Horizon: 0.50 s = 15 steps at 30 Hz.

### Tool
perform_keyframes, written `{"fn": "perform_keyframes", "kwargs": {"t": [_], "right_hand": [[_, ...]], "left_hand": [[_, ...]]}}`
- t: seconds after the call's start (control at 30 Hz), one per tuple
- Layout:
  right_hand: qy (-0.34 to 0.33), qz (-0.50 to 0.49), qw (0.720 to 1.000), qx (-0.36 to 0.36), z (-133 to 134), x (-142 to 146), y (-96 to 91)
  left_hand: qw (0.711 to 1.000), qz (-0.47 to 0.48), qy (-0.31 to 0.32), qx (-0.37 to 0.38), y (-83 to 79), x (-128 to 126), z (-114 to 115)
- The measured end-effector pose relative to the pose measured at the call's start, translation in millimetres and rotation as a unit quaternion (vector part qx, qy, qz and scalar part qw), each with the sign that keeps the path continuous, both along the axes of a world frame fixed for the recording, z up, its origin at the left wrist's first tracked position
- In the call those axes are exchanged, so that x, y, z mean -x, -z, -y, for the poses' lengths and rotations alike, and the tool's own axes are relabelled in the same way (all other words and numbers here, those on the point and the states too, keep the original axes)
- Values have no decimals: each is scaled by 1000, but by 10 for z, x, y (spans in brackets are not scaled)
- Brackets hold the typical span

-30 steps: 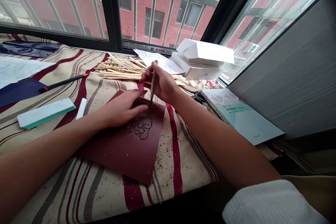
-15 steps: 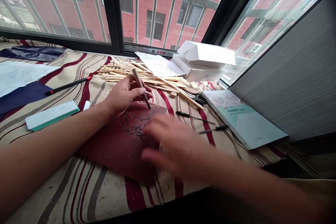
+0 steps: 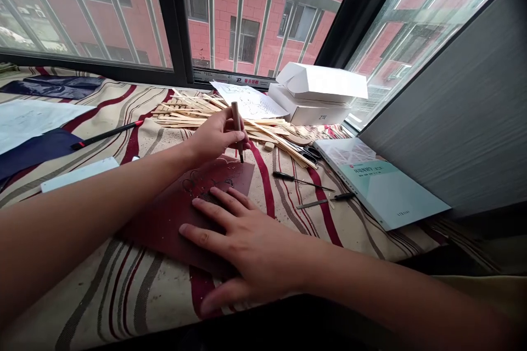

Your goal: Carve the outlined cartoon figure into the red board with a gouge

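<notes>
My left hand (image 3: 220,134) is closed around a slim brown carving tool (image 3: 237,130), held nearly upright with its dark tip at the far right corner of the dark red board (image 3: 164,227). Curved outlines of a cartoon figure (image 3: 201,180) mark the board, with a pale carved line along its far edge. Small crumbs lie around it. My right hand (image 3: 242,236) rests palm down on the board's near right part, fingers spread and holding nothing. It hides part of the drawing. The thumb reaches past the board's near edge.
Thin wooden strips (image 3: 185,112) are piled beyond the board, beside a paper drawing (image 3: 251,101) and a white box (image 3: 321,104). Right of it lie a thin black-handled tool (image 3: 302,181), a file (image 3: 317,204), scissors (image 3: 308,154) and a book (image 3: 379,181). A black pen (image 3: 109,134) lies left.
My right hand has come down onto the board from a blurred sweep above it. My left hand has shifted right with the carving tool, toward the board's far right corner.
</notes>
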State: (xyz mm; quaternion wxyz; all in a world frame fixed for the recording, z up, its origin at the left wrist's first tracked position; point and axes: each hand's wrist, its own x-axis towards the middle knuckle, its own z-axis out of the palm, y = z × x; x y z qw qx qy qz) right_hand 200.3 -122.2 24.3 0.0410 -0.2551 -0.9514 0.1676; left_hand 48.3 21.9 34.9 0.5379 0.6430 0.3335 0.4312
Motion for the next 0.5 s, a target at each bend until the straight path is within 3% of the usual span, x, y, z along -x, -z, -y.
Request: {"fn": "perform_keyframes", "kwargs": {"t": [0.17,0.27,0.4,0.5], "right_hand": [[-52,-2,999,-3,-132,-4,46],[-86,4,996,-5,-263,-40,36],[-126,25,992,-4,-362,-34,-82],[-143,32,989,-15,-360,69,-167]], "left_hand": [[1000,13,-8,-1,-8,-99,-49],[998,30,-49,13,7,-31,-83],[992,43,-113,45,39,70,-156],[992,49,-108,40,62,72,-193]]}}
